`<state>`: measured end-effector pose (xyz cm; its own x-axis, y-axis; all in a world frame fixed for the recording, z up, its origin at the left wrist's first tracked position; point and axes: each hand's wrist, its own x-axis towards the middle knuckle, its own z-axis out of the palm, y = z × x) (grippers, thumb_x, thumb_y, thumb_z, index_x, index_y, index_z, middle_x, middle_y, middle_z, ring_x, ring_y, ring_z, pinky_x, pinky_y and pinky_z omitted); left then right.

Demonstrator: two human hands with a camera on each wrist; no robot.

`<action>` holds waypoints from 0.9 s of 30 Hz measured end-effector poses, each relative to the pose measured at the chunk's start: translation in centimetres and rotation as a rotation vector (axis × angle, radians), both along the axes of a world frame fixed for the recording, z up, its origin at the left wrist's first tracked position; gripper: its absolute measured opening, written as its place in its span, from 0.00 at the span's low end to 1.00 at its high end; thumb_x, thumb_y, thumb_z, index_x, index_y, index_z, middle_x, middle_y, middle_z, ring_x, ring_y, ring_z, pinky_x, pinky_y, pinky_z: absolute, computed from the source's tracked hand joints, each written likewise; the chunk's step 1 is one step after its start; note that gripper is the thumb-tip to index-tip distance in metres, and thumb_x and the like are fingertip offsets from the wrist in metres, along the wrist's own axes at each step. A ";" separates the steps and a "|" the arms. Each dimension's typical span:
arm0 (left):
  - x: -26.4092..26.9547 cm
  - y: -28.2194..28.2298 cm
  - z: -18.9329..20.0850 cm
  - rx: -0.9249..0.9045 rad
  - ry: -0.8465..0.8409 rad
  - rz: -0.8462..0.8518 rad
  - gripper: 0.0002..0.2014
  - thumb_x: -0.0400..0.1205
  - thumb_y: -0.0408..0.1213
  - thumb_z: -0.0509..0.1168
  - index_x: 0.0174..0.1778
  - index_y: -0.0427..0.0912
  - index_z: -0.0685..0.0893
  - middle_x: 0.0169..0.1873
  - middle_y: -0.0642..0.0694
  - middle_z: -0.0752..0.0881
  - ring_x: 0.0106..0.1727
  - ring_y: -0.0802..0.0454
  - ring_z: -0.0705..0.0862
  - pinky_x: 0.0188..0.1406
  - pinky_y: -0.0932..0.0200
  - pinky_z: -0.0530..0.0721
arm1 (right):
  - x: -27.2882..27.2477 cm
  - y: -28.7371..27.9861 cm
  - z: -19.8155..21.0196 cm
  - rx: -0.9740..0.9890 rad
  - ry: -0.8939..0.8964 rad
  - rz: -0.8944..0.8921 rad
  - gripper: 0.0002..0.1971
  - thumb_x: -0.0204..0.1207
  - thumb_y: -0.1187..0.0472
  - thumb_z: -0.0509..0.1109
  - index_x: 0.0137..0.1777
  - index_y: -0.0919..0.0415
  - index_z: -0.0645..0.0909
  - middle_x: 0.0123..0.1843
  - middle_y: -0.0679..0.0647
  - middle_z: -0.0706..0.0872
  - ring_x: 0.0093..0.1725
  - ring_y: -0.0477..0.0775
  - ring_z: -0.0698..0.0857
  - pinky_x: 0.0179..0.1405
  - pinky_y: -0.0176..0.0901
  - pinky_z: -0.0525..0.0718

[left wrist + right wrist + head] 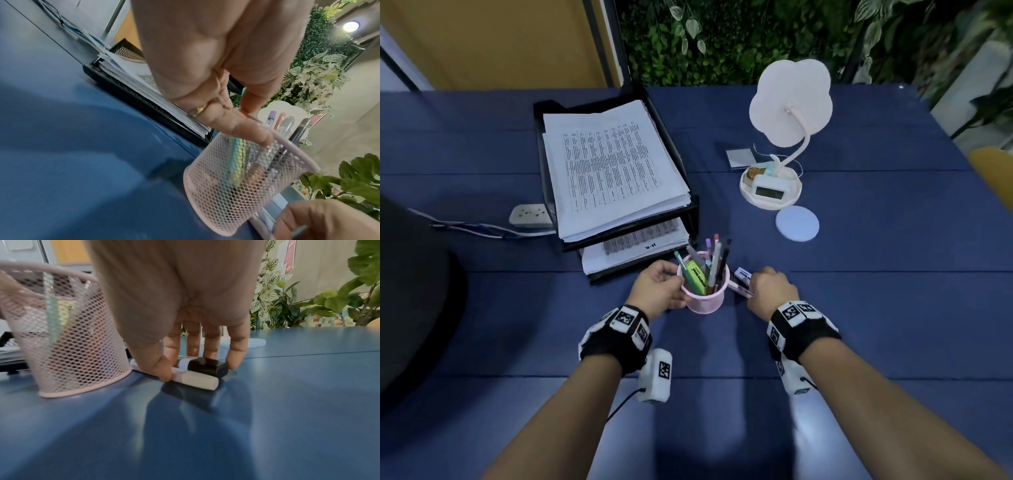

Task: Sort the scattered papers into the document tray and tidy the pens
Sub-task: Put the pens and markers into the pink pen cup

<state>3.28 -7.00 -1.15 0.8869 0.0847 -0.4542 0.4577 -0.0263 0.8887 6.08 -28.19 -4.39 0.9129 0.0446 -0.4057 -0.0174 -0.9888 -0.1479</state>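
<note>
Head view first: my left hand (659, 287) is wrapped round the pink mesh pen cup (705, 294), fingers on the rim side at about 9 o'clock of it. Pens (717, 260) and a green highlighter (697, 279) already stand inside. My right hand (770, 289) is down on the blue table (859, 308) at the cup's 3 o'clock, over two loose markers. Papers (609, 164) sit stacked in the black document tray (688, 202) at the cup's 11 o'clock, so that half looks done to me.

Left wrist view: fingers (246, 128) curl over the cup's rim, so it's a real hold, not a rest. The cup looks tilted here, though that may just be the camera angle.

Right wrist view: thumb (158, 368) and fingertips close narrowly round a pale pink marker (197, 380) and a black-capped marker (207, 367), both lying flat, just beside the cup's base. Whether they've left the table, can't tell.

What could go wrong: pinching two round barrels at once, one may roll out. And the cup is crowded, so jamming them in could tip it if my left hand slackens.
</note>
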 end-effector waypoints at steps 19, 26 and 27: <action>-2.7 1.5 0.5 -0.028 0.009 -0.021 0.05 0.84 0.28 0.62 0.49 0.43 0.76 0.34 0.38 0.84 0.23 0.55 0.85 0.26 0.63 0.86 | -3.6 1.5 4.9 0.894 -0.330 -0.440 0.05 0.69 0.61 0.70 0.41 0.60 0.77 0.35 0.54 0.84 0.36 0.52 0.81 0.37 0.40 0.79; -2.4 1.6 0.5 0.143 -0.122 0.051 0.06 0.81 0.27 0.66 0.50 0.41 0.78 0.31 0.44 0.82 0.28 0.52 0.82 0.23 0.67 0.82 | -3.2 4.2 6.5 0.895 -0.277 -0.195 0.04 0.73 0.60 0.68 0.43 0.59 0.81 0.39 0.54 0.87 0.38 0.50 0.84 0.43 0.40 0.81; -2.2 1.7 0.6 0.151 -0.141 0.067 0.05 0.81 0.27 0.66 0.50 0.41 0.79 0.31 0.45 0.81 0.29 0.52 0.80 0.22 0.68 0.81 | -3.2 4.3 6.1 0.809 -0.257 -0.118 0.05 0.74 0.59 0.68 0.44 0.60 0.82 0.41 0.55 0.86 0.40 0.51 0.83 0.43 0.39 0.79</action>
<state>1.03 -5.27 -0.51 0.9310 0.2029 -0.3034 0.3340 -0.1380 0.9324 2.86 -23.84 1.75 0.9890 0.1306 -0.0698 0.0175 -0.5708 -0.8209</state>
